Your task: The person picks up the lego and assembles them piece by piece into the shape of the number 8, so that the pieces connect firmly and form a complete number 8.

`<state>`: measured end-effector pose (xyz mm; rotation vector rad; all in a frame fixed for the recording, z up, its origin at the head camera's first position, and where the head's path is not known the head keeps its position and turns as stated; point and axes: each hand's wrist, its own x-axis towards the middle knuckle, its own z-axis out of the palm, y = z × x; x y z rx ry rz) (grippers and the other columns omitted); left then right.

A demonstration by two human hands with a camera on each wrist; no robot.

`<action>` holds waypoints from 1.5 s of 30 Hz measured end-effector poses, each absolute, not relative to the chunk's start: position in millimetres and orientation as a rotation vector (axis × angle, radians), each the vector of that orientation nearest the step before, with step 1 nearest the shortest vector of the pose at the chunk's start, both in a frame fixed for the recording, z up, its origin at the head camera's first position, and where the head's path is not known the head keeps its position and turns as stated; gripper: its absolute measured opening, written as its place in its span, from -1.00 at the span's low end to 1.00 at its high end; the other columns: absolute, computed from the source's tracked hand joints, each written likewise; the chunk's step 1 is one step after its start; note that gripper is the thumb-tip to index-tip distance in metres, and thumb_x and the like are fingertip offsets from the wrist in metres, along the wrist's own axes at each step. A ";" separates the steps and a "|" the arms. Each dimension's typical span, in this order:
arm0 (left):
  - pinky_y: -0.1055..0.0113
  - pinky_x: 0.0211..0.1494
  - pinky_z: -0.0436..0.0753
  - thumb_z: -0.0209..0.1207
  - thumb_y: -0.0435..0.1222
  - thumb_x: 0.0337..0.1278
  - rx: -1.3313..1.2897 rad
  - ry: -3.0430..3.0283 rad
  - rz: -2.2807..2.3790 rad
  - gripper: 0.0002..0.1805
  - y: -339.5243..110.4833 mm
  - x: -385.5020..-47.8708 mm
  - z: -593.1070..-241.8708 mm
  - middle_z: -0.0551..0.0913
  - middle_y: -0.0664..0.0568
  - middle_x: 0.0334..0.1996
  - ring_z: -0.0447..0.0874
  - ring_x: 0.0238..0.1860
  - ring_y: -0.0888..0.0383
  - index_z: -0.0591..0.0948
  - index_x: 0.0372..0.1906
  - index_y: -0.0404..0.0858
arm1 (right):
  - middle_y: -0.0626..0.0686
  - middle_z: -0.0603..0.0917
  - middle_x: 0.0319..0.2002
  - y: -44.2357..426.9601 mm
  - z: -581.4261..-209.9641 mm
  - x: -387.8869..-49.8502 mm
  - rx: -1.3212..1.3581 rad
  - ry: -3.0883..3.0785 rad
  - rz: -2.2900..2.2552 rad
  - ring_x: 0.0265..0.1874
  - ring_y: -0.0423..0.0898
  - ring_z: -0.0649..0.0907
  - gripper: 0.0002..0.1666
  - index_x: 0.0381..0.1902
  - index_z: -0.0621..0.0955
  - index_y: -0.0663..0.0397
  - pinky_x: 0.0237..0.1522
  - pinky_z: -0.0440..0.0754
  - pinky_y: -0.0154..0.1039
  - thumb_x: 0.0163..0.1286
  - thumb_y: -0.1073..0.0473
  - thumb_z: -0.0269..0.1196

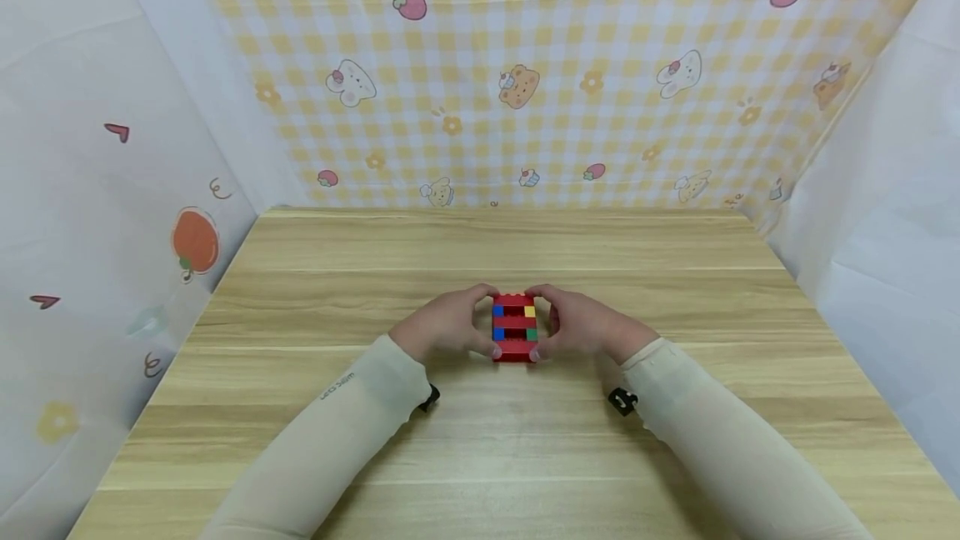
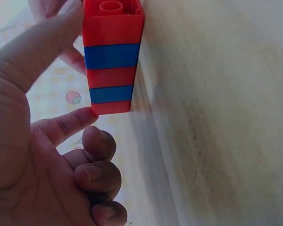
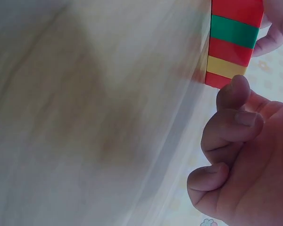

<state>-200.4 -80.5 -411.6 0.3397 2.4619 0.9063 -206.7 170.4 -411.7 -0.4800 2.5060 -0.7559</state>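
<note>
A block of stacked toy bricks (image 1: pixel 514 322) lies on its side at the middle of the table. Three long red bricks alternate with small ones: two blue along its left edge, a yellow and a green along its right. My left hand (image 1: pixel 447 323) pinches the left side, thumb at the near end and index finger at the far end. On the other side, my right hand (image 1: pixel 588 325) grips it the same way. The left wrist view shows the red and blue side (image 2: pixel 111 77) and a hollow underside; the right wrist view shows the green and yellow side (image 3: pixel 232 44).
The wood-grain table (image 1: pixel 517 457) reaches back to a yellow checked cloth (image 1: pixel 480 123). White printed cloth (image 1: pixel 90 215) hangs at the left, and plain white cloth (image 1: pixel 892 232) at the right. A black strap piece (image 1: pixel 622 400) shows under the right wrist.
</note>
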 end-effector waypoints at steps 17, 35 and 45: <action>-0.24 0.52 0.36 0.61 -0.06 0.02 0.347 2.498 0.877 0.03 -78.6 -209.2 -412.8 0.37 -0.02 0.57 0.35 0.54 -0.12 0.33 0.60 0.10 | 0.04 0.61 -0.25 171.4 -410.7 -215.0 -0.478 2.529 -0.769 -0.26 -0.01 0.57 0.15 0.61 0.31 -0.21 -0.22 0.56 -0.13 0.15 -0.09 0.64; -0.22 0.52 0.36 0.62 -0.07 0.00 0.283 2.502 0.855 0.05 -75.3 -214.3 -410.7 0.37 0.02 0.57 0.39 0.49 -0.09 0.32 0.60 0.12 | 0.10 0.59 -0.21 171.3 -409.9 -219.9 -0.425 2.475 -0.842 -0.24 0.02 0.56 0.14 0.63 0.30 -0.29 -0.24 0.56 -0.13 0.18 -0.03 0.63; -0.22 0.51 0.38 0.61 -0.05 0.01 0.287 2.520 0.816 0.05 -74.0 -214.1 -409.6 0.39 0.01 0.56 0.39 0.49 -0.10 0.31 0.61 0.11 | 0.11 0.57 -0.10 169.8 -408.8 -220.3 -0.420 2.492 -0.801 -0.11 0.05 0.53 0.15 0.64 0.28 -0.32 -0.11 0.56 -0.07 0.19 -0.06 0.62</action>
